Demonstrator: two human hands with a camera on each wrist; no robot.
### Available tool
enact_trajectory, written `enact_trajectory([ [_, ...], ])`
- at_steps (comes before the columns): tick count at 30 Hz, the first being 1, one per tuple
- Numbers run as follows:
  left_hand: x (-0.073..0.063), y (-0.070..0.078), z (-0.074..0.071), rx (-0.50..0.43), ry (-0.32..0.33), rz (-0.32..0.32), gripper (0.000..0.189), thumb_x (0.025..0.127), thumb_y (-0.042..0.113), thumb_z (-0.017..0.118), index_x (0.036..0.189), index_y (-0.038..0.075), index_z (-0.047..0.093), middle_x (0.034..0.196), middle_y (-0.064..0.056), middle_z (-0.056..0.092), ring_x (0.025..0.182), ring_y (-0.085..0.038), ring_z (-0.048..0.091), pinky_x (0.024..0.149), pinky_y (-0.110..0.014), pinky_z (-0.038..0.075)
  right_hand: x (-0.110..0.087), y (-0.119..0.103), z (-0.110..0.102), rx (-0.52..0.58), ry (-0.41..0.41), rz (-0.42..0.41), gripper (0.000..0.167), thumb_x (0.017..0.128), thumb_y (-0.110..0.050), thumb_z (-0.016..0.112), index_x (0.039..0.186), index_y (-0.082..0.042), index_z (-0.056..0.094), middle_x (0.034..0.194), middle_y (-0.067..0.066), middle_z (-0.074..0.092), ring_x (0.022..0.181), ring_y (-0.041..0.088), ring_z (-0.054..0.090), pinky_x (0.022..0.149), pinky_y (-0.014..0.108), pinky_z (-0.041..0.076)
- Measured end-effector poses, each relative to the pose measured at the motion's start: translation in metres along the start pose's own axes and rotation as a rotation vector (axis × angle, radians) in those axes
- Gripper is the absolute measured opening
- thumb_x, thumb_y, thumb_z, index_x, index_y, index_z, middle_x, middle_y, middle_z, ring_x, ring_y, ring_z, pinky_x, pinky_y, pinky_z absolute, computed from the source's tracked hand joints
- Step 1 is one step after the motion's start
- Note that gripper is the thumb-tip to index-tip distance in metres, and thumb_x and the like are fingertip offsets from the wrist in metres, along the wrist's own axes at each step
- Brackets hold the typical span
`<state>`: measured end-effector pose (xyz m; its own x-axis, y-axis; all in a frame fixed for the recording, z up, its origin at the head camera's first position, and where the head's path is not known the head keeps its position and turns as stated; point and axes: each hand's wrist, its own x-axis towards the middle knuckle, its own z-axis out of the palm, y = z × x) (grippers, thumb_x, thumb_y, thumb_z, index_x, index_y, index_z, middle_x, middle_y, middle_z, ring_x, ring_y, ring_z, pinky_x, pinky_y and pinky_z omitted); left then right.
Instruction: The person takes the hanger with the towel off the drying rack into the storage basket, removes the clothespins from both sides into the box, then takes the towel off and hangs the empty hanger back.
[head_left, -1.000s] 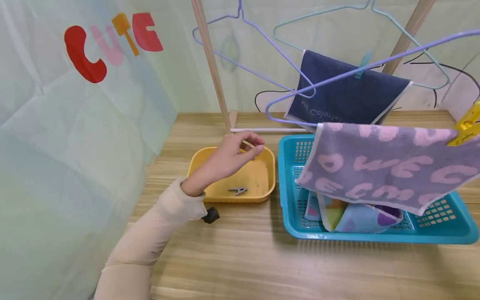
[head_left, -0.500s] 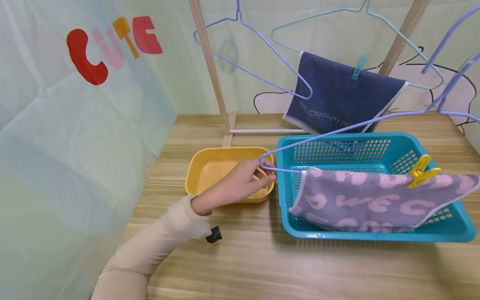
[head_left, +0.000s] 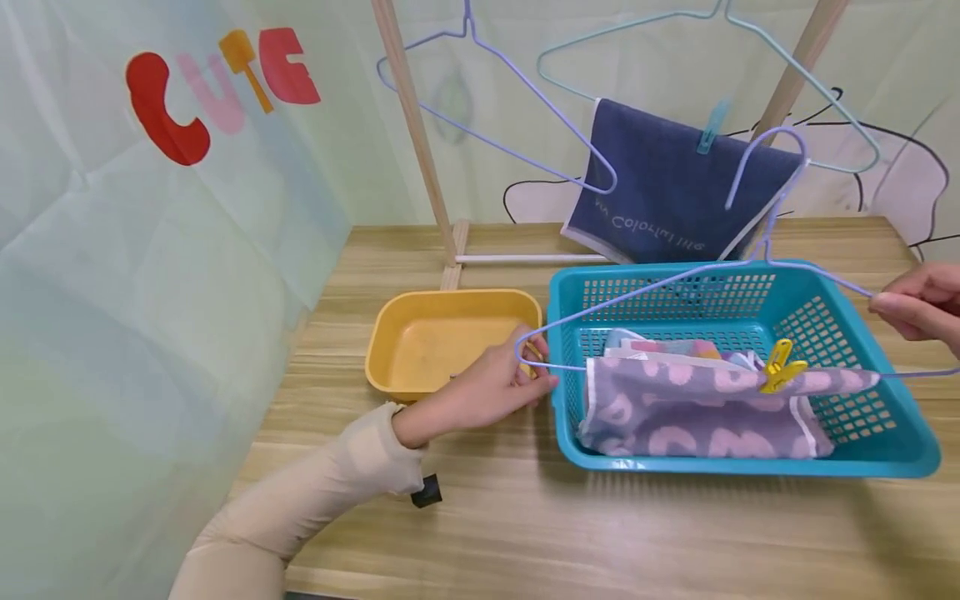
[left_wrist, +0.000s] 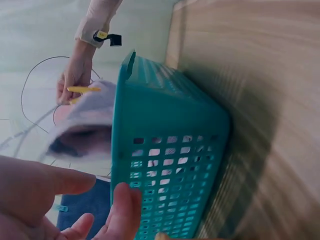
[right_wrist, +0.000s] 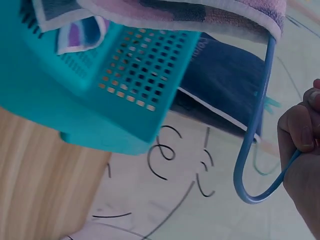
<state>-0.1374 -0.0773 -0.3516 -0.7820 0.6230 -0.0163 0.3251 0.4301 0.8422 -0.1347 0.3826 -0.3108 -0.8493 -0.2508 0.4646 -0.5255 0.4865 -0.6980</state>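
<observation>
A purple clothes hanger (head_left: 645, 287) tilts over the teal basket (head_left: 750, 473), its lower bar carrying a folded grey-purple towel (head_left: 675, 412) with pink lettering. One yellow clip (head_left: 780, 367) grips the towel on the bar, right of its middle. My right hand (head_left: 926, 304) pinches the hanger's right arm; in the right wrist view its fingers (right_wrist: 302, 127) curl round the blue-looking wire. My left hand (head_left: 491, 379) is beside the hanger's left end, between the yellow tray and the basket. Its thumb and fingers (left_wrist: 122, 210) stand apart in the left wrist view, with nothing seen between them.
Other small towels (head_left: 663, 346) lie in the basket. The yellow tray (head_left: 378, 333) stands left of it. Behind, a wooden rack (head_left: 420, 142) bears an empty purple hanger (head_left: 517, 75) and a green hanger (head_left: 637, 29) with a navy towel (head_left: 652, 192) clipped on.
The hanger and grey-purple towel have come down and left over the basket, and the right hand has entered view. My left hand has moved right and down from above the yellow tray.
</observation>
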Motion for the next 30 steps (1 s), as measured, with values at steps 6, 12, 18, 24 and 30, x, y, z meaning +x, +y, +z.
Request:
enact_trajectory([
  [6, 0.000, -0.003, 0.008, -0.079, -0.024, -0.067, 0.027, 0.097, 0.010, 0.065, 0.115, 0.004, 0.045, 0.095, -0.009, 0.065, 0.075, -0.032, 0.069, 0.063, -0.027, 0.053, -0.003, 0.007, 0.013, -0.001, 0.021, 0.118, 0.033, 0.095, 0.015, 0.053, 0.079, -0.010, 0.067, 0.059, -0.005, 0.052, 0.051, 0.004, 0.043, 0.045, 0.012, 0.036],
  [12, 0.002, -0.005, 0.015, -0.392, -0.016, -0.183, 0.037, 0.097, 0.000, 0.062, 0.123, -0.001, 0.036, 0.095, -0.014, 0.057, 0.075, -0.034, 0.069, 0.079, -0.050, 0.057, 0.001, 0.013, 0.017, -0.244, -0.061, 0.231, 0.016, 0.099, -0.003, 0.059, 0.085, 0.000, 0.064, 0.062, 0.000, 0.047, 0.056, 0.010, 0.042, 0.050, 0.020, 0.033],
  [18, 0.005, -0.003, 0.019, -0.548, 0.021, -0.248, 0.054, 0.096, -0.008, 0.059, 0.135, -0.002, 0.022, 0.090, -0.013, 0.055, 0.071, -0.022, 0.067, 0.082, -0.053, 0.055, 0.009, 0.024, 0.021, -0.227, -0.136, 0.196, 0.017, 0.097, 0.000, 0.062, 0.081, -0.005, 0.063, 0.059, 0.000, 0.045, 0.055, 0.013, 0.042, 0.049, 0.023, 0.032],
  [24, 0.006, -0.005, 0.021, -0.569, 0.026, -0.268, 0.055, 0.095, -0.009, 0.059, 0.135, -0.001, 0.023, 0.091, -0.013, 0.056, 0.069, -0.018, 0.065, 0.084, -0.055, 0.054, 0.009, 0.033, 0.023, -0.292, -0.215, 0.172, 0.012, 0.096, 0.007, 0.060, 0.089, -0.001, 0.065, 0.067, 0.001, 0.051, 0.060, 0.011, 0.047, 0.052, 0.016, 0.040],
  [30, 0.006, -0.006, 0.020, -0.587, 0.039, -0.290, 0.055, 0.095, -0.009, 0.060, 0.135, -0.002, 0.025, 0.091, -0.013, 0.057, 0.069, -0.018, 0.064, 0.083, -0.052, 0.055, 0.011, 0.038, 0.024, -0.395, -0.299, 0.153, 0.011, 0.096, 0.009, 0.059, 0.095, 0.001, 0.066, 0.077, 0.002, 0.059, 0.064, 0.011, 0.051, 0.057, 0.015, 0.045],
])
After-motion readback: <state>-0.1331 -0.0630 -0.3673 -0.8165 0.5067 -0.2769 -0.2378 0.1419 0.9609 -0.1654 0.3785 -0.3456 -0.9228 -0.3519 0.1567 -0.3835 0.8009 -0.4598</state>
